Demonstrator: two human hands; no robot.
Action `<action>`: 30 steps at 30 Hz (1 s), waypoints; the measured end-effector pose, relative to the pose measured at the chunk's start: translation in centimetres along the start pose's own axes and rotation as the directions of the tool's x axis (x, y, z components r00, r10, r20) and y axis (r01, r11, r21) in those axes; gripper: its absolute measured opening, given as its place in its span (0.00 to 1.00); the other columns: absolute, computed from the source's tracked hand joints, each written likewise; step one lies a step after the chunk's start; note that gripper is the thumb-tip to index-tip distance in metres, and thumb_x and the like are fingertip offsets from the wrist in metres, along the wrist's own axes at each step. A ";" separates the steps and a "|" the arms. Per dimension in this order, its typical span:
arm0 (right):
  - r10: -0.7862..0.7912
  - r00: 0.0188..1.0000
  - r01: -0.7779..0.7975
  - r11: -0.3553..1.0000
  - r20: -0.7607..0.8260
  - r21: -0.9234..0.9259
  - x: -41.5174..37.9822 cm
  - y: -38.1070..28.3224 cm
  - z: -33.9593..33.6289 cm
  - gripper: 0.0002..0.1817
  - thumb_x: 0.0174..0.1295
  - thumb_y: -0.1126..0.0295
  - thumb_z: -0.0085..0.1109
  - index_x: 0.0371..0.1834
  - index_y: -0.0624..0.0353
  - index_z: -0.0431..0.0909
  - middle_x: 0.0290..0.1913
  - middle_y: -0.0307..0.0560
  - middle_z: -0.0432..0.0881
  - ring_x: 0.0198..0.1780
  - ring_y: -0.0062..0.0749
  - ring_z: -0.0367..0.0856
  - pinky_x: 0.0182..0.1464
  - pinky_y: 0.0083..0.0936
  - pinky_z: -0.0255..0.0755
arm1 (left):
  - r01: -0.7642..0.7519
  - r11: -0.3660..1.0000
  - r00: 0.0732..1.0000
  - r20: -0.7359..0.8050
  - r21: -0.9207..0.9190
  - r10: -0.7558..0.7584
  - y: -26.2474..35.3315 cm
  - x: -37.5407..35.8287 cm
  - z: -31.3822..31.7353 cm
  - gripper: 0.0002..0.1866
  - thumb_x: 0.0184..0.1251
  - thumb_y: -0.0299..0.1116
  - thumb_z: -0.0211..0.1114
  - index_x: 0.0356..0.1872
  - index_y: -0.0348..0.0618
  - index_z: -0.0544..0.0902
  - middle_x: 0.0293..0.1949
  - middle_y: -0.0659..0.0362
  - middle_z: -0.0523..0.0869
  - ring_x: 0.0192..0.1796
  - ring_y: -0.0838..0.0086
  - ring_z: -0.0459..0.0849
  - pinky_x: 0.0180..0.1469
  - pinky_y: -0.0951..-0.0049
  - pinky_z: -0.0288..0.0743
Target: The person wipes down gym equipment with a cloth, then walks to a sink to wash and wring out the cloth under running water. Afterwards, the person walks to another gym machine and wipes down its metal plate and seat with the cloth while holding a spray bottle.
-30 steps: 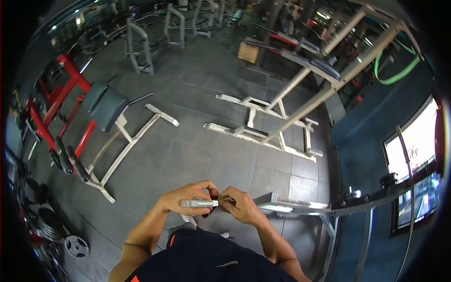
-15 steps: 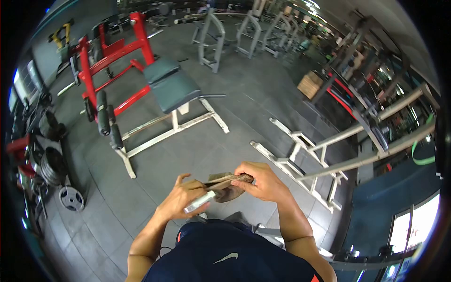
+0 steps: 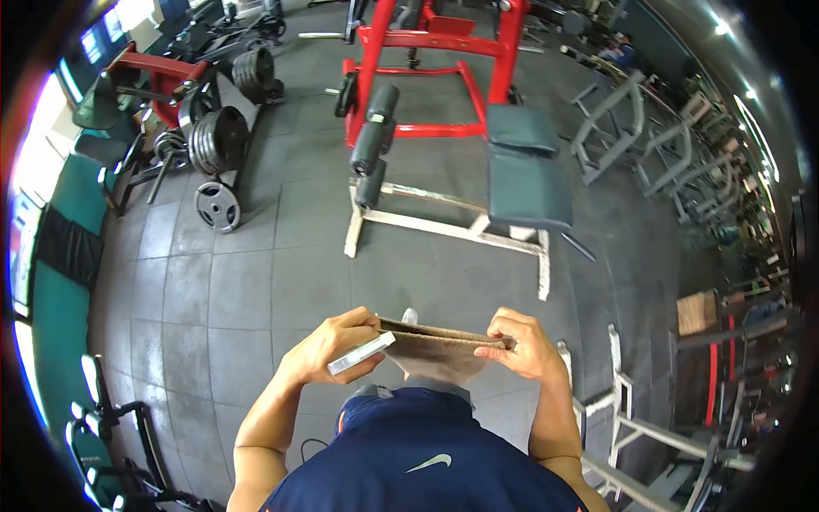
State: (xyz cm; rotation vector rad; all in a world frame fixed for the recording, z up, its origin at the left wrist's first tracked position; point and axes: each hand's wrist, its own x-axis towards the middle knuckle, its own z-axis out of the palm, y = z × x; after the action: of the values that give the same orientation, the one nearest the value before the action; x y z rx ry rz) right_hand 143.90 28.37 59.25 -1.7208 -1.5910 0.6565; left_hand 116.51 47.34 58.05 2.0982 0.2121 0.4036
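Note:
A brown cloth (image 3: 439, 352) is stretched between my two hands in front of my body, its upper edge folded over and its lower part hanging down. My left hand (image 3: 339, 334) is closed on the cloth's left end. It also keeps a slim white, flat rectangular object (image 3: 363, 353) against the palm; I cannot make out what that is. The right end of the cloth is pinched between the thumb and fingers of my right hand (image 3: 527, 343).
A bench machine with dark green pads (image 3: 529, 183) and a red frame (image 3: 435, 128) stands ahead. Weight plates (image 3: 220, 141) are racked at left, with one plate (image 3: 217, 207) lower down. A white metal frame (image 3: 618, 405) is close on my right, near a wooden box (image 3: 697, 313).
My hands have moved apart, and the bunched cloth is now spread wide between them. The view has turned left, so the bench machine appears farther right.

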 end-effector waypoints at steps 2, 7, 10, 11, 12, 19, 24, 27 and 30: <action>-0.041 0.999 0.039 0.997 0.027 0.063 4.6 3.6 0.0 0.19 0.54 0.61 0.76 0.29 0.60 0.74 0.22 0.42 0.73 0.23 0.28 0.68 0.26 0.27 0.64 | -0.036 0.999 0.996 -0.080 0.040 0.039 -2.3 2.4 -1.6 0.10 0.53 0.24 0.70 0.37 0.35 0.83 0.36 0.50 0.82 0.38 0.58 0.83 0.40 0.64 0.78; 0.049 0.999 -0.047 0.977 -0.006 0.209 18.0 11.9 1.1 0.17 0.58 0.60 0.73 0.33 0.59 0.76 0.23 0.38 0.72 0.25 0.20 0.66 0.28 0.26 0.63 | -0.006 0.992 0.977 -0.209 0.126 0.032 -10.1 10.3 -7.0 0.08 0.59 0.27 0.68 0.38 0.36 0.83 0.33 0.50 0.83 0.36 0.58 0.81 0.38 0.62 0.74; -0.042 0.988 0.072 0.977 -0.148 0.203 26.8 14.1 -0.2 0.16 0.60 0.59 0.72 0.35 0.58 0.76 0.24 0.33 0.72 0.26 0.16 0.65 0.28 0.22 0.61 | -0.041 0.948 0.954 -0.269 0.316 0.131 -11.8 16.5 -12.1 0.07 0.58 0.26 0.69 0.36 0.36 0.84 0.32 0.51 0.83 0.38 0.58 0.82 0.42 0.64 0.76; -0.070 0.983 0.107 0.971 -0.172 0.212 29.3 13.0 -1.8 0.15 0.60 0.61 0.72 0.35 0.58 0.76 0.25 0.32 0.72 0.26 0.15 0.66 0.28 0.20 0.61 | -0.059 0.939 0.945 -0.284 0.339 0.162 -11.7 18.2 -14.2 0.07 0.57 0.25 0.70 0.36 0.37 0.84 0.34 0.51 0.84 0.39 0.58 0.82 0.43 0.64 0.76; -0.089 0.977 0.132 0.967 -0.192 0.220 31.2 11.2 -3.8 0.13 0.60 0.63 0.71 0.36 0.58 0.76 0.25 0.31 0.73 0.27 0.14 0.66 0.29 0.19 0.62 | -0.177 0.895 0.905 -0.291 0.410 0.312 -11.3 20.0 -16.5 0.07 0.56 0.25 0.71 0.35 0.37 0.83 0.36 0.51 0.84 0.40 0.57 0.82 0.43 0.63 0.77; -0.284 0.910 0.365 0.895 -0.302 0.256 39.6 5.1 -9.3 0.11 0.61 0.70 0.70 0.35 0.61 0.76 0.30 0.32 0.74 0.32 0.14 0.69 0.35 0.16 0.64 | -0.167 0.845 0.850 -0.360 0.509 0.385 -7.1 25.5 -26.4 0.06 0.57 0.26 0.68 0.33 0.35 0.82 0.39 0.48 0.83 0.39 0.57 0.84 0.43 0.66 0.79; -0.040 0.965 0.115 0.952 -0.257 0.283 41.7 10.7 -0.4 0.10 0.57 0.71 0.71 0.32 0.60 0.77 0.29 0.36 0.75 0.30 0.19 0.71 0.34 0.21 0.67 | -0.188 0.913 0.917 -0.268 0.363 0.295 -18.3 23.7 -26.9 0.07 0.55 0.25 0.68 0.33 0.35 0.82 0.38 0.47 0.84 0.40 0.54 0.83 0.44 0.62 0.77; 0.054 0.974 -0.002 0.974 -0.221 0.228 41.3 15.8 7.6 0.10 0.57 0.70 0.70 0.32 0.61 0.77 0.28 0.40 0.76 0.30 0.23 0.73 0.35 0.24 0.69 | -0.111 0.964 0.933 -0.309 0.240 0.184 -27.2 21.4 -24.2 0.07 0.56 0.25 0.69 0.35 0.35 0.83 0.35 0.49 0.84 0.38 0.55 0.83 0.42 0.61 0.77; 0.129 0.965 -0.086 0.978 -0.227 0.191 41.1 18.5 12.3 0.10 0.57 0.70 0.70 0.34 0.62 0.78 0.27 0.42 0.75 0.29 0.25 0.73 0.34 0.24 0.69 | 0.029 0.987 0.978 -0.207 0.159 0.005 -34.6 19.2 -22.1 0.06 0.57 0.27 0.68 0.33 0.37 0.83 0.33 0.50 0.85 0.38 0.56 0.83 0.42 0.60 0.78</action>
State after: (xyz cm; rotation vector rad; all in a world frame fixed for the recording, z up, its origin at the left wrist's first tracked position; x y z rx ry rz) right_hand 151.25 70.73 40.87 -1.6904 -1.2418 0.6007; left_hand 126.61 89.00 43.43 2.2118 0.3906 0.6165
